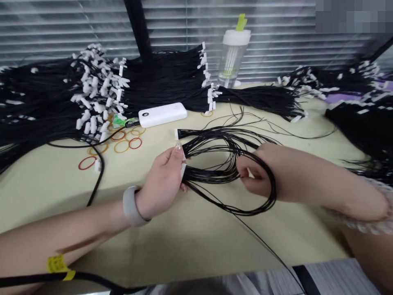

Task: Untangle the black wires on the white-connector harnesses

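My left hand [162, 178], wearing a grey wristband, pinches the white connectors at one end of a bundle of thin black wires [211, 175]. The wires run right from it in bent loops above the table. My right hand [258, 172] is closed, its curled fingers around part of the same bundle, while a loop of wires passes over the back of that hand. Just beyond my left fingertips lies another white connector [176, 134] with black wires. One single wire [260, 239] trails down toward the near edge.
Piles of black cables with white connectors [95, 94] line the back. A white power bank [162, 114] lies before them, near red and yellow rubber bands [135, 143]. A clear bottle [233, 57] stands behind. More cables [368, 127] lie right; a black cord [98, 176] crosses the left.
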